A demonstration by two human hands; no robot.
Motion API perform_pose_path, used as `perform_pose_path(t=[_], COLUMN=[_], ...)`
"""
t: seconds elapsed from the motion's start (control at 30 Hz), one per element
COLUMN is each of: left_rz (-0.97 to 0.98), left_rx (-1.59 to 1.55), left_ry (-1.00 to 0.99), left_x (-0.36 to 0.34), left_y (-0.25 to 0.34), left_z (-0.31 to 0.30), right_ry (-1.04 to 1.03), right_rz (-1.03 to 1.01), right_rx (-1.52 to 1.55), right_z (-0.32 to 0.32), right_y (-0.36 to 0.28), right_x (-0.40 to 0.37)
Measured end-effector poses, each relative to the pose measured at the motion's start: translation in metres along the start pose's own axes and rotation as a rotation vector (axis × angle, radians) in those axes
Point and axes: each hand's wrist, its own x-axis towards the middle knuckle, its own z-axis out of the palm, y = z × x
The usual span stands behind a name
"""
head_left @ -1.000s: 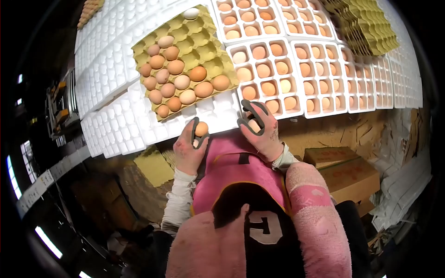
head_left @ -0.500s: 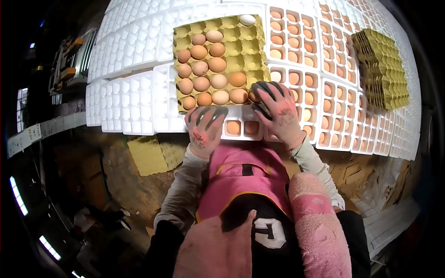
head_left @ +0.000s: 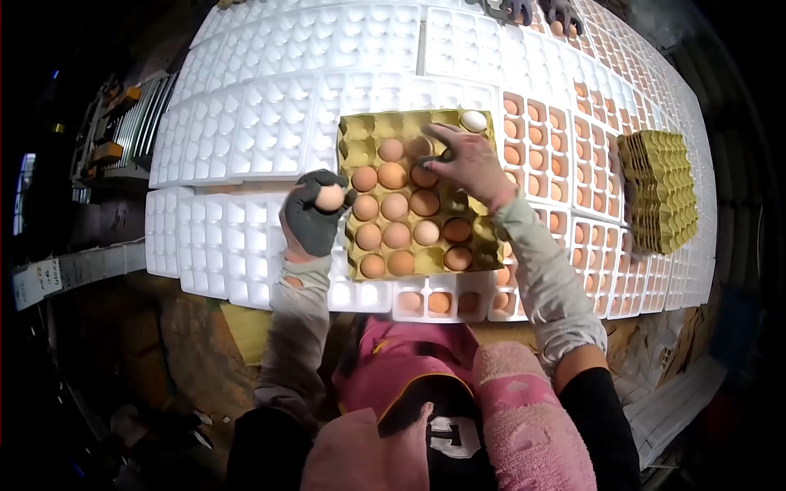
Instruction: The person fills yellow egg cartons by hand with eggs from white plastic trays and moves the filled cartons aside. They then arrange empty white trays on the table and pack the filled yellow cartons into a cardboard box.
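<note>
A yellow pulp egg tray holding several brown eggs and one white egg lies on white foam trays. At its left edge my left hand, in a grey-palmed glove, is turned palm up with its fingers around a brown egg. Over the tray's upper right part is my right hand, its thumb and fingers spread around eggs there. Those fingertips touch a brown egg; whether it is gripped cannot be seen.
White foam trays stretch across the table, those on the right filled with eggs. A stack of yellow pulp trays stands at the right. Another person's gloved hands show at the top.
My left hand has turned palm up and taken an egg. My right hand has moved from the near right corner to the upper part. Two near-row eggs are gone; another person's hands have appeared.
</note>
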Motion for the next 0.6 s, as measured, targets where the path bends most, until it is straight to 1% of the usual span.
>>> perform_pose_path(t=[0.03, 0.07, 0.1, 0.17, 0.2, 0.23, 0.3, 0.33, 0.37, 0.4, 0.43, 0.47, 0.5, 0.53, 0.57, 0.6], left_rz=[-0.017, 0.015, -0.237, 0.284, 0.248, 0.23, 0.26, 0.189, 0.121, 0.054, 0.006, -0.042, -0.08, 0.097, 0.293, 0.221], left_rx=[-0.052, 0.075, 0.478, 1.542, 1.788, 1.783, 1.802, 1.515, 1.233, 0.955, 0.863, 0.772, 0.678, 1.186, 1.683, 1.829], left_ry=[-0.014, -0.326, -0.171, -0.47, -0.578, -0.683, -0.768, -0.689, -0.608, -0.526, -0.512, -0.501, -0.486, -0.698, -0.818, -0.892], left_x=[0.024, 0.056, 0.063, 0.066, 0.069, 0.074, 0.078, 0.079, 0.082, 0.084, 0.08, 0.072, 0.068, 0.062, 0.053, 0.049], left_y=[-0.006, -0.01, 0.003, 0.011, 0.001, -0.013, -0.003, 0.0, 0.005, 0.008, 0.01, 0.012, 0.021, 0.033, 0.023, 0.024], left_z=[-0.026, -0.057, -0.043, -0.008, -0.008, -0.022, -0.022, -0.029, -0.04, -0.046, -0.048, -0.05, -0.041, -0.028, -0.022, -0.004], right_ry=[-0.212, -0.327, -0.443, -0.278, -0.249, -0.178, -0.115, -0.127, -0.305, -0.348, -0.368, -0.275, -0.4, -0.523, -0.645, -0.639], right_rz=[-0.049, -0.048, -0.041, -0.027, 0.241, 0.42, 0.401, 0.308, 0.363, 0.068, -0.217, -0.393, -0.393, -0.394, -0.387, -0.374], right_rx=[-0.242, -0.294, -0.342, 0.032, 0.407, 0.92, 1.31, 1.181, 0.901, 0.34, -0.22, -0.316, -0.382, -0.455, -0.532, -0.462], right_z=[0.015, 0.019, 0.022, 0.017, 0.002, -0.002, -0.008, 0.001, 0.004, 0.006, 0.011, 0.03, 0.033, 0.033, 0.03, 0.028], right_y=[0.003, 0.008, 0.011, 0.024, 0.014, 0.02, 0.009, 0.016, 0.019, 0.005, -0.011, -0.001, -0.003, -0.005, -0.006, -0.007], right_x=[0.022, 0.038, 0.048, 0.039, 0.032, 0.025, 0.026, 0.034, 0.042, 0.055, 0.066, 0.07, 0.077, 0.087, 0.096, 0.097])
